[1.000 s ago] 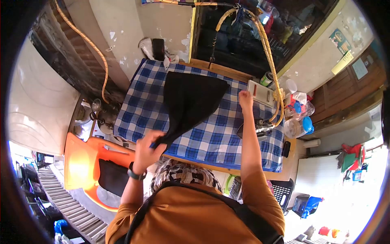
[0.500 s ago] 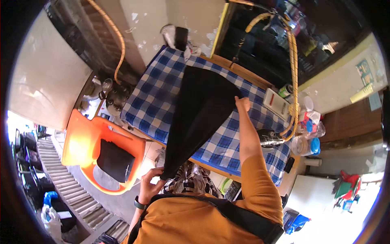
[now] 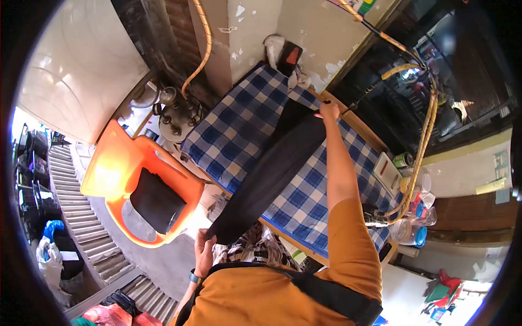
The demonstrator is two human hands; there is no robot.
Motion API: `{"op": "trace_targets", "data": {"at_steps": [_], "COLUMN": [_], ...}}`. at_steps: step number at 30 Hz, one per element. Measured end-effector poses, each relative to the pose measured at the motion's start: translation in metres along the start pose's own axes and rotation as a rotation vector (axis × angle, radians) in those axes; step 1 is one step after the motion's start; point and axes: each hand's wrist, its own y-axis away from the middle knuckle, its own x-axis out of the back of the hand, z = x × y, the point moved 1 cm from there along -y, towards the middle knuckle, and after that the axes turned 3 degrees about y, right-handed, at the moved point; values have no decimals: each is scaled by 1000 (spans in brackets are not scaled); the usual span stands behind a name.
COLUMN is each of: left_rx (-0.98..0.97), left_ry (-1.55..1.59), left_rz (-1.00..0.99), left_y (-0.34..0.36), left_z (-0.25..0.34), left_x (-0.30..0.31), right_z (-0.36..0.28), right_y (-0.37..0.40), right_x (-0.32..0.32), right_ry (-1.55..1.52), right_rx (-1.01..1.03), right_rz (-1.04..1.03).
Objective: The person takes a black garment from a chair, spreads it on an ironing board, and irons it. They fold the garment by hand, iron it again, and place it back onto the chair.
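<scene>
A long piece of black cloth (image 3: 272, 163) stretches slantwise over a table with a blue and white checked cover (image 3: 228, 119). My left hand (image 3: 203, 253) pinches its near corner, close to my body beyond the table's front edge. With the arm reaching out, my right hand (image 3: 328, 111) grips the far edge of the cloth near the back of the table. Soft folds run along the cloth's length between the two hands. To the right of the cloth, an iron (image 3: 374, 215) rests on the table, partly behind my right arm.
An orange chair (image 3: 117, 163) with folded black cloth (image 3: 157, 201) on it stands at left. A yellow-wrapped hose (image 3: 430, 125) hangs at right near the iron. A white tray (image 3: 387, 173) and plastic jars (image 3: 417, 236) are along the right side. A metal device (image 3: 179, 113) stands behind the chair.
My right hand has moved toward the back of the table, drawing the cloth's far edge along. The spread cloth is now narrower and more folded. The camera view has turned.
</scene>
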Motion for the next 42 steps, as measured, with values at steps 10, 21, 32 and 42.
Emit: {"op": "trace_targets", "data": {"at_steps": [10,21,32,42], "left_rx": [-58,-731,-1240,-472], "left_ry": [-173,-645,-933,-673], "left_rz": [40,-46,-40,-346], "left_y": [-15,-114,-245,-337], "left_z": [15,129,142,9], "left_x": [7,11,-52,32], "right_z": [-32,-4,136,261], "right_y": [46,55,283,377], "right_x": [-83,127,260,158], "right_ry": [814,281,450,501], "right_rx": [1242,987,778,614], "right_rz": [23,79,447,268]}}
